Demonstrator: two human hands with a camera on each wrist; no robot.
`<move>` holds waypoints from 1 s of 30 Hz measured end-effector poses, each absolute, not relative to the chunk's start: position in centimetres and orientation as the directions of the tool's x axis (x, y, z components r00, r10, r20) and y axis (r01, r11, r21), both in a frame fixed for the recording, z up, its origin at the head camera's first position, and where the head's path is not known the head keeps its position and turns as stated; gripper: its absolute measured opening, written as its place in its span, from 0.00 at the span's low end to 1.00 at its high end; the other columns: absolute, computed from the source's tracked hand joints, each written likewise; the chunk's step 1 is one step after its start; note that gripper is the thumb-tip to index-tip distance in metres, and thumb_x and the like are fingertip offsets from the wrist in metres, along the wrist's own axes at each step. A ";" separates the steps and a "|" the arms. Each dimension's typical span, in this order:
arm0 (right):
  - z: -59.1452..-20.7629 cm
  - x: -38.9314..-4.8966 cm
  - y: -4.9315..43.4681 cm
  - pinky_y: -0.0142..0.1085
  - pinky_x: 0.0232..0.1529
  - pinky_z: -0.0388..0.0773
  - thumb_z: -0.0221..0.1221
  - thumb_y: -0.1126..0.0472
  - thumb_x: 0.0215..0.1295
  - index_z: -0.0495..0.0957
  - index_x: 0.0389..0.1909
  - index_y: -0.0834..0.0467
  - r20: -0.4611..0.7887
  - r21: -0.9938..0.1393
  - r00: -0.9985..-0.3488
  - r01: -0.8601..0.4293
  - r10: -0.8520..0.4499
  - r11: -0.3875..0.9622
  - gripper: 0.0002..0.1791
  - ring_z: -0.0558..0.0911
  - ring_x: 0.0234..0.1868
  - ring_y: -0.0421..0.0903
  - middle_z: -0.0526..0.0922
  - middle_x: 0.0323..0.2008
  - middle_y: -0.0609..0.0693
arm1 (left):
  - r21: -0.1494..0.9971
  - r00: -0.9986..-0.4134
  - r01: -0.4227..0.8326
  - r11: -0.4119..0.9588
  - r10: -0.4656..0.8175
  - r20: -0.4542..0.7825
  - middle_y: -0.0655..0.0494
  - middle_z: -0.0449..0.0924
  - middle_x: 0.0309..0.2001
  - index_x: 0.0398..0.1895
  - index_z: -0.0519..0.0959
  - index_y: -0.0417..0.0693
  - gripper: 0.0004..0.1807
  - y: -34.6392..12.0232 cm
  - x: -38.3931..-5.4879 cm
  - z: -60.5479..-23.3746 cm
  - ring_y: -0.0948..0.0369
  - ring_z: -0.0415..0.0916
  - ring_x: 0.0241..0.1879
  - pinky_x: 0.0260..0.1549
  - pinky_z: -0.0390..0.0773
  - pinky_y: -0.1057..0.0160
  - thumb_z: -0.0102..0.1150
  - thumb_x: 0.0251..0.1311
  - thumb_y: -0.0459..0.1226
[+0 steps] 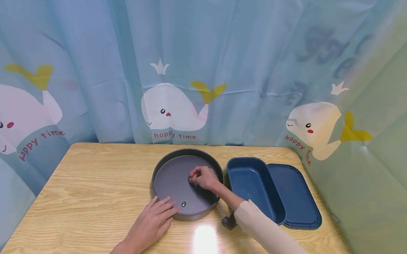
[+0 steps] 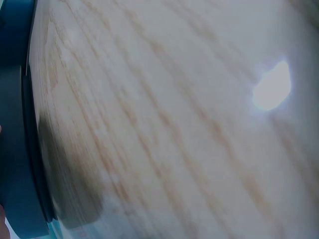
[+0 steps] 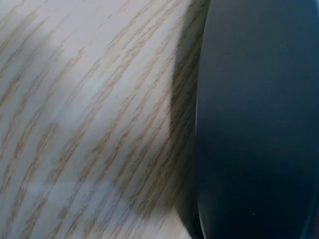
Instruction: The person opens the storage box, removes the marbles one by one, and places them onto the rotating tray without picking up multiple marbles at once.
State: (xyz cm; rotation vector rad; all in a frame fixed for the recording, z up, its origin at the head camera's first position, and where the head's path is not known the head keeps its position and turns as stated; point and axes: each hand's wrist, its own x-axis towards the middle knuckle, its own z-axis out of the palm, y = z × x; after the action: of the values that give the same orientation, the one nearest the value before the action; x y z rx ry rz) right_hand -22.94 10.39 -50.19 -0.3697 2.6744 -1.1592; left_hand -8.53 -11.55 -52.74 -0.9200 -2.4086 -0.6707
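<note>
A round dark grey pan sits on the wooden table, its handle partly hidden under the right forearm. Over the pan's floor, my right hand pinches a small dark piece between thumb and fingertips; what kind it is, I cannot tell. My left hand rests at the near left rim, fingers spread and fairly straight over the edge. Close to those fingertips lies a small shiny greenish bead-like thing inside the pan. The right wrist view shows the pan's dark side wall up close.
Right of the pan stands a deep blue rectangular container, with a flat blue lid beside it. Blue curtains with whale prints hang along the table's back edge and right side. Bare wood extends to the left.
</note>
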 end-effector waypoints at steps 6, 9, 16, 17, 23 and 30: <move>-50.2 -22.9 10.3 0.28 0.26 0.71 0.68 0.66 0.61 0.84 0.31 0.58 -0.088 -0.751 -0.946 -0.143 -0.312 0.645 0.02 0.76 0.24 0.37 0.81 0.23 0.42 | 0.268 -0.658 0.706 0.656 0.467 0.590 0.53 0.83 0.54 0.50 0.86 0.49 0.20 -11.5 -8.5 -52.6 0.52 0.76 0.60 0.60 0.69 0.40 0.71 0.51 0.33; -50.4 -22.9 10.3 0.28 0.24 0.71 0.68 0.66 0.61 0.83 0.31 0.57 -0.088 -0.759 -0.944 -0.142 -0.317 0.636 0.03 0.77 0.23 0.37 0.80 0.22 0.42 | 0.266 -0.652 0.709 0.653 0.465 0.599 0.53 0.84 0.54 0.50 0.86 0.50 0.21 -11.5 -8.4 -52.6 0.52 0.76 0.59 0.60 0.69 0.40 0.72 0.50 0.32; -50.4 -23.0 10.3 0.28 0.25 0.72 0.68 0.67 0.62 0.83 0.32 0.58 -0.106 -0.773 -0.946 -0.115 -0.307 0.624 0.02 0.77 0.24 0.38 0.80 0.22 0.43 | 0.269 -0.650 0.711 0.650 0.460 0.604 0.53 0.84 0.53 0.51 0.86 0.51 0.22 -11.5 -8.4 -52.5 0.52 0.76 0.59 0.60 0.69 0.40 0.73 0.48 0.31; -50.4 -23.0 10.3 0.28 0.25 0.72 0.68 0.67 0.62 0.83 0.32 0.58 -0.108 -0.773 -0.946 -0.113 -0.306 0.624 0.02 0.77 0.24 0.38 0.80 0.22 0.43 | 0.271 -0.651 0.710 0.650 0.460 0.603 0.53 0.84 0.53 0.51 0.86 0.51 0.22 -11.5 -8.4 -52.5 0.52 0.76 0.59 0.60 0.69 0.40 0.73 0.48 0.31; -50.5 -23.0 10.4 0.28 0.26 0.72 0.67 0.67 0.62 0.83 0.33 0.59 -0.113 -0.776 -0.944 -0.111 -0.310 0.621 0.02 0.77 0.25 0.38 0.80 0.23 0.44 | 0.281 -0.664 0.703 0.653 0.461 0.589 0.53 0.84 0.54 0.51 0.86 0.51 0.22 -11.4 -8.4 -52.6 0.52 0.76 0.60 0.60 0.69 0.40 0.73 0.49 0.30; -50.5 -23.0 10.5 0.29 0.27 0.71 0.68 0.67 0.61 0.82 0.36 0.58 -0.092 -0.774 -0.947 -0.128 -0.309 0.621 0.05 0.76 0.24 0.37 0.79 0.22 0.43 | 0.285 -0.670 0.699 0.656 0.463 0.581 0.53 0.83 0.54 0.51 0.86 0.51 0.22 -11.5 -8.4 -52.7 0.52 0.75 0.61 0.61 0.68 0.41 0.72 0.50 0.31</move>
State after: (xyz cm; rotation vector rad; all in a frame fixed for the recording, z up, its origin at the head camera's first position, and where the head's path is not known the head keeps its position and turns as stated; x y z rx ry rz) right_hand -22.95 10.47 -50.47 -0.3595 2.6286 -1.2296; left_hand -8.38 -11.47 -52.68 -0.9065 -2.4099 -0.6877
